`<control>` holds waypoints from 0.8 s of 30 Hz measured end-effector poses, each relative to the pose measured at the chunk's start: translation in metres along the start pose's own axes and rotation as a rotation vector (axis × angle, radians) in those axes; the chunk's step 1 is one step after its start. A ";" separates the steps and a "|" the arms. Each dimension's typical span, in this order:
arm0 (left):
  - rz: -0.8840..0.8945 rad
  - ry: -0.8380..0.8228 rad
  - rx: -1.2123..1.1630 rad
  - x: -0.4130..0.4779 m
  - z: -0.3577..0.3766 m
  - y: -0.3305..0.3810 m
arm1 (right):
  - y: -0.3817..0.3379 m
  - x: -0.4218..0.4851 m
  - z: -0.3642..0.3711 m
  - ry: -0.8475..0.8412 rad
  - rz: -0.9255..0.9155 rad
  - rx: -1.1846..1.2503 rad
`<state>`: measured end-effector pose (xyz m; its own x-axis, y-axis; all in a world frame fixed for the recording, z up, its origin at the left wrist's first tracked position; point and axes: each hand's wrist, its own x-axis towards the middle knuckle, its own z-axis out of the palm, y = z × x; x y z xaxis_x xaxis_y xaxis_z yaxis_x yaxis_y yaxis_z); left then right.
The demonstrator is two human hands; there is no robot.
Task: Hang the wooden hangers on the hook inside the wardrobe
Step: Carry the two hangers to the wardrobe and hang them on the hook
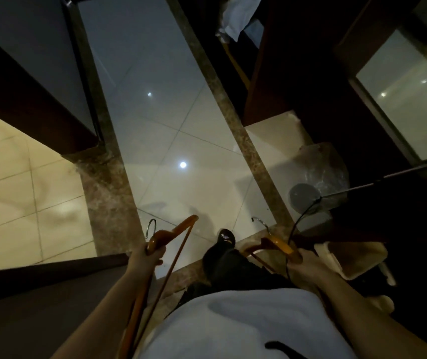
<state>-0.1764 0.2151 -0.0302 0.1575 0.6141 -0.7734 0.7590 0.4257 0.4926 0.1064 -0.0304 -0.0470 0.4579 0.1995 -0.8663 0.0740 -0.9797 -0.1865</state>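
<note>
Left hand (152, 253): fingers clamped round a wooden hanger (173, 230) by its neck, hook (151, 228) left free for hanging.
Right hand (308, 265): fingers clamped likewise on second hanger (277, 244).

The lower arm of the left-hand hanger (155, 268) is hidden behind the forearm and pale shirt (246, 325); the right-hand hanger (277, 246) is partly covered by the right hand (308, 268); the white cloth (235, 19) is cut off by the top edge; the dark wardrobe interior (298, 73) cannot be made out.
</note>
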 end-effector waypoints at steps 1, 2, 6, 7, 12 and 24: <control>0.001 0.001 0.007 0.004 0.000 0.009 | -0.007 0.008 -0.004 -0.005 0.011 -0.006; 0.005 0.013 0.011 0.008 0.000 0.018 | -0.015 0.014 -0.008 0.003 0.023 -0.014; 0.025 0.113 0.033 0.024 -0.010 0.052 | -0.065 0.026 -0.030 0.020 0.027 -0.009; 0.024 0.123 0.040 0.029 -0.015 0.058 | -0.078 0.030 -0.037 0.017 0.004 -0.007; -0.067 0.168 0.021 0.058 -0.048 0.082 | -0.153 0.064 -0.077 0.037 -0.153 0.054; -0.012 0.175 0.158 0.195 -0.159 0.191 | -0.353 0.143 -0.118 0.143 -0.205 0.148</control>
<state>-0.1011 0.5216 -0.0238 0.0465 0.7216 -0.6908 0.8520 0.3324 0.4046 0.2506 0.3412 -0.0508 0.5678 0.3775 -0.7315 0.0526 -0.9035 -0.4253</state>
